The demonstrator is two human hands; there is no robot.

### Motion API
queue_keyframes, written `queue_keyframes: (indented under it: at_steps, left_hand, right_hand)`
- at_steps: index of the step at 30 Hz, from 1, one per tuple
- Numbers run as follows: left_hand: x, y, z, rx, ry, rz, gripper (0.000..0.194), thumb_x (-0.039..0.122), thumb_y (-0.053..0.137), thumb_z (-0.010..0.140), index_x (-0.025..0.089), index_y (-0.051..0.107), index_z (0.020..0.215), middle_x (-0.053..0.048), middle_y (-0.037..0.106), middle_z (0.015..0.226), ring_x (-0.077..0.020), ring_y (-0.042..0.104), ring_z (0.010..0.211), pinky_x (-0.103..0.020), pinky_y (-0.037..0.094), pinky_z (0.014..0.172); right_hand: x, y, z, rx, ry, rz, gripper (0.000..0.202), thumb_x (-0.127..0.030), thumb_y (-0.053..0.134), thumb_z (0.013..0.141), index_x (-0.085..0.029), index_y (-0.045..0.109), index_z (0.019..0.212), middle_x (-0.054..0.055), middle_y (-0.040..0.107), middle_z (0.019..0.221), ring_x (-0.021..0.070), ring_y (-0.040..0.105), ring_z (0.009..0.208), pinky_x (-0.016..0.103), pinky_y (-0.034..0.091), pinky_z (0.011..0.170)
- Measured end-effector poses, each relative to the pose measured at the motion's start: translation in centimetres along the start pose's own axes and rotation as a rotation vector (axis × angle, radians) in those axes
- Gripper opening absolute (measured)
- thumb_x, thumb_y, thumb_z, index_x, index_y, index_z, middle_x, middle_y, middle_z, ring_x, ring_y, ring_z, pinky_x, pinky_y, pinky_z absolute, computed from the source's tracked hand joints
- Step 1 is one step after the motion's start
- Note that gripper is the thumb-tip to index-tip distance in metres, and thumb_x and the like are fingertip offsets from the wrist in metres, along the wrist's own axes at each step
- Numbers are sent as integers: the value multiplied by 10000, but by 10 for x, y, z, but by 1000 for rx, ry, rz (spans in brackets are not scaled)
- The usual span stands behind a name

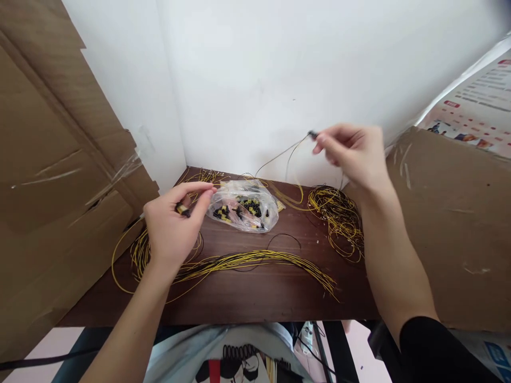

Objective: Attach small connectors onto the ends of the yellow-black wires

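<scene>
My right hand (347, 151) is raised in front of the white wall, thumb and forefinger pinched on a small black connector (312, 134) from which thin wires trail down leftward. Lower and to the left, my left hand (175, 215) has thumb and forefinger pressed together beside the plastic bag; a black-and-yellow piece (182, 209) lies within its curled fingers. The clear plastic bag (247, 208) holds several small black and yellow parts. Below it a bundle of yellow and black wires (255, 259) stretches across the brown table (247, 298).
A tangled wire pile (339, 221) lies at the table's right, and coiled wires (139, 255) sit by my left wrist. Cardboard panels (51, 175) stand at the left, with another cardboard piece (447, 229) at the right. The white wall (255, 90) closes off the back.
</scene>
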State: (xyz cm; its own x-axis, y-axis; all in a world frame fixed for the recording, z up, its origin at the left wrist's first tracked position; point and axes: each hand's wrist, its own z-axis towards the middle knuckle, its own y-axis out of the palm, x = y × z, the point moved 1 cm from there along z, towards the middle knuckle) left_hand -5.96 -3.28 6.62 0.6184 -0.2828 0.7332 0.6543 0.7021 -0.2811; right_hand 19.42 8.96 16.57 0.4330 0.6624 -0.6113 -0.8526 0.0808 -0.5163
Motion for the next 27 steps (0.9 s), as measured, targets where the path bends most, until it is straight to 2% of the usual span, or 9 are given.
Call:
queue_keyframes:
  at_steps: [3, 6, 8, 11, 15, 18, 22, 25, 27]
  left_hand:
    - [-8, -9, 0, 35, -42, 12, 140, 304, 649, 775, 232, 740, 854, 36, 444, 530, -99, 372, 524, -242, 310, 517]
    - [-11, -12, 0, 41, -66, 8, 144, 311, 646, 773, 232, 737, 852, 35, 420, 535, -101, 369, 527, -246, 306, 525]
    - [-11, -11, 0, 31, -70, 5, 146, 312, 645, 771, 229, 736, 850, 34, 441, 541, -100, 375, 528, -244, 314, 529]
    - [-10, -5, -5, 7, -69, 15, 140, 304, 645, 771, 225, 736, 842, 36, 468, 538, -96, 378, 519, -234, 321, 520]
    - [-11, 0, -12, -36, -70, 33, 126, 281, 640, 776, 221, 736, 831, 32, 531, 570, -85, 404, 517, -222, 340, 527]
    - [-13, -2, -14, -38, -76, 52, 126, 286, 640, 778, 221, 736, 828, 32, 552, 575, -83, 405, 518, -218, 348, 534]
    - [-18, -7, -8, -14, -100, 38, 157, 306, 624, 788, 214, 720, 871, 14, 638, 644, -87, 411, 523, -223, 356, 532]
    - [-19, -6, -1, -31, -138, -49, 217, 315, 593, 810, 212, 683, 978, -19, 698, 754, -93, 466, 531, -226, 359, 506]
    - [-17, -1, 3, -62, -172, -157, 250, 331, 573, 825, 210, 657, 1027, -27, 689, 723, -93, 488, 508, -222, 334, 458]
  right_hand:
    - [-4, -21, 29, 294, -126, 51, 134, -290, 636, 823, -191, 641, 734, 27, 631, 652, 68, 343, 415, 261, 238, 412]
    - [-10, -27, 59, 385, -258, 38, 118, -306, 587, 866, -222, 632, 796, 34, 640, 716, 95, 405, 458, 276, 274, 437]
    - [-5, -14, 74, 337, -289, -20, 107, -304, 567, 880, -225, 620, 831, 28, 637, 726, 109, 458, 506, 281, 344, 488]
    - [20, 32, 76, 88, -291, -197, 117, -268, 553, 884, -184, 633, 868, 46, 651, 776, 136, 553, 645, 294, 420, 615]
    - [67, 110, 37, -322, -410, -402, 207, -217, 478, 908, -161, 670, 960, 82, 666, 962, 184, 592, 872, 312, 430, 757]
    - [91, 143, 5, -569, -300, -462, 209, -182, 496, 885, -155, 693, 951, 83, 685, 928, 191, 603, 842, 307, 427, 727]
    - [98, 142, -4, -682, -140, -339, 164, -215, 567, 849, -143, 705, 901, 79, 696, 916, 180, 608, 826, 309, 438, 753]
    - [81, 126, 3, -559, -128, -228, 204, -284, 572, 853, -139, 698, 919, 108, 677, 996, 200, 596, 922, 346, 440, 836]
    - [59, 117, 4, -441, -109, -90, 251, -321, 559, 863, -153, 673, 1011, 115, 657, 1073, 190, 592, 960, 352, 445, 870]
